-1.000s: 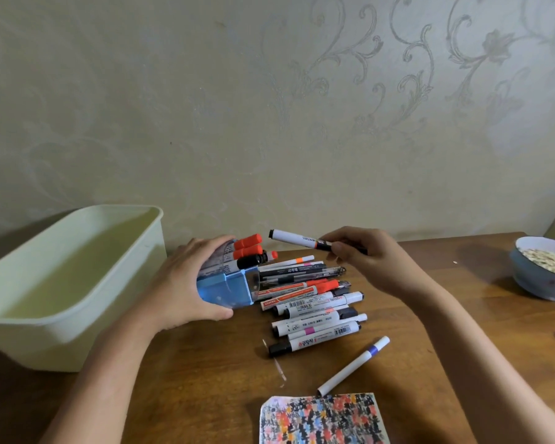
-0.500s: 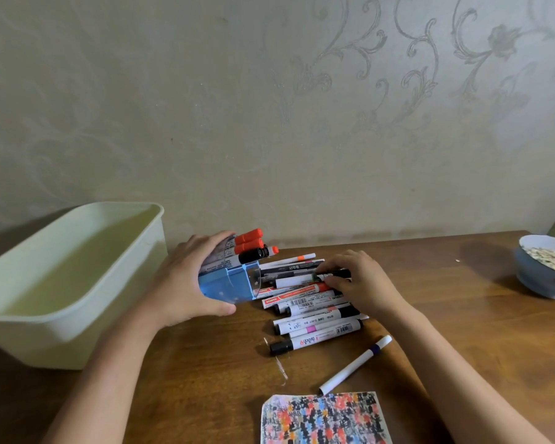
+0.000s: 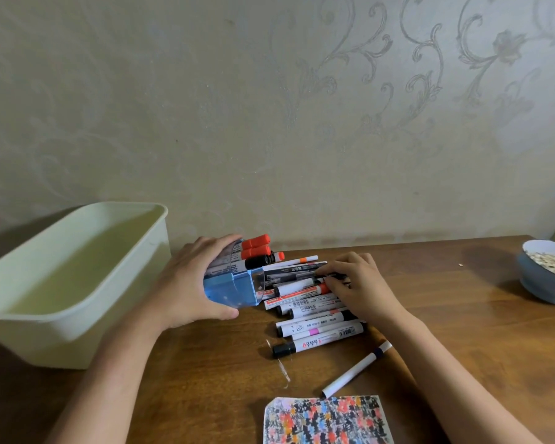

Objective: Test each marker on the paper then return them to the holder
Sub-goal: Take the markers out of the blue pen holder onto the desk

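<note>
A blue marker holder [image 3: 234, 288] lies tipped on its side on the wooden table, and my left hand [image 3: 186, 283] grips it from the left. Red-capped and black-capped markers [image 3: 257, 249] stick out of its mouth. A pile of markers [image 3: 314, 318] lies in front of the mouth. My right hand [image 3: 359, 286] rests on top of the pile, fingers curled, pinching a marker [image 3: 297, 287] that points into the holder. A lone white marker with a blue band [image 3: 354, 371] lies nearer me. The test paper [image 3: 327, 421], covered in coloured scribbles, lies at the bottom edge.
A large cream plastic tub [image 3: 77, 318] stands at the left, touching my left forearm's side. A blue bowl [image 3: 539, 288] holding seeds sits at the far right. A wallpapered wall rises behind the table. Bare wood [image 3: 462, 315] shows right of the pile.
My right hand came down with the white marker from above the pile and now lies on the pile at the holder's mouth. My left hand kept its hold on the holder.
</note>
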{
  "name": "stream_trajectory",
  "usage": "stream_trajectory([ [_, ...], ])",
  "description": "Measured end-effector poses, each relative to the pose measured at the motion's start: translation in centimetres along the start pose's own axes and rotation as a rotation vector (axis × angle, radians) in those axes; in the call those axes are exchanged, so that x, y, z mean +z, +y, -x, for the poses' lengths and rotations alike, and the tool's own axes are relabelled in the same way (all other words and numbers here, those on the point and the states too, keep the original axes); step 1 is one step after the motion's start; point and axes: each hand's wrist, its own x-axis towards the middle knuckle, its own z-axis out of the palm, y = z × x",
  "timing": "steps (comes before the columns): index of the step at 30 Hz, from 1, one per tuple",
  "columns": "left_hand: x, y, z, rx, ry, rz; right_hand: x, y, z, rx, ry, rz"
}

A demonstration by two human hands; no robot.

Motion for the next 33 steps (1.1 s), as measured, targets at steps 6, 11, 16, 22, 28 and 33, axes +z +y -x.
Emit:
stream_trajectory([
  [6,-0.2,0.0,0.0,0.012,-0.021,0.007,-0.3,-1.2,0.0,0.011,0.068,-0.016],
  [11,-0.4,0.1,0.2,0.026,-0.04,0.016,-0.6,-3.3,0.1,-0.08,0.122,-0.024],
  [16,-0.3,0.7,0.1,0.072,-0.07,-0.037,0.2,-6.0,0.6,-0.166,0.07,-0.066],
  [22,-0.1,0.9,-0.1,0.109,-0.095,-0.088,1.4,-6.7,0.8,-0.191,0.024,-0.084],
  [28,-0.1,0.8,-0.1,0.093,-0.066,-0.064,0.6,-6.5,0.7,-0.13,0.069,-0.246],
  [33,-0.2,0.2,0.1,0.058,-0.034,-0.003,-0.4,-5.1,0.2,-0.067,0.108,-0.354],
])
